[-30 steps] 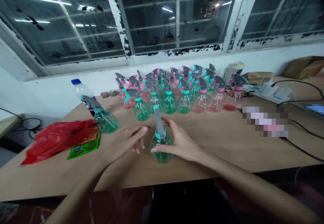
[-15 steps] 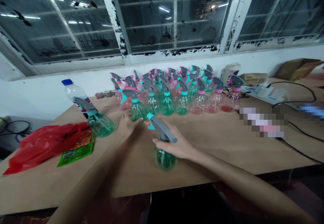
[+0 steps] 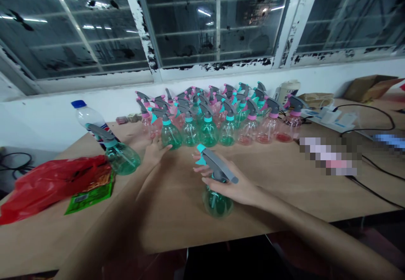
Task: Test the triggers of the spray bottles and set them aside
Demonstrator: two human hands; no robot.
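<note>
Right hand [image 3: 232, 187] reaches in from the lower right with the forearm stretched diagonally over the near edge of the table [image 3: 284, 187], and its fingers are wrapped around the neck of a green spray bottle [image 3: 217, 202], clamped just under the grey trigger head [image 3: 218, 166]. That bottle stands upright on the table near the front edge, its long axis close to vertical; the head runs slantwise, with the teal nozzle tip [image 3: 201, 148] pointing up and to the left, away from the person, and the rear of the head toward the lower right.

Left hand [image 3: 155, 149] extends forward from the lower left, palm down and fingers loosely together, its fingertips touching the base of another green spray bottle [image 3: 171, 133] at the front left of a crowd of green and pink bottles [image 3: 228, 115] under the window; it grips nothing that can be seen.

Farther left, a lone green bottle [image 3: 122, 157] leans beside a clear water bottle [image 3: 88, 117], with a red plastic bag [image 3: 47, 185] and a green packet [image 3: 90, 193] near them.
</note>
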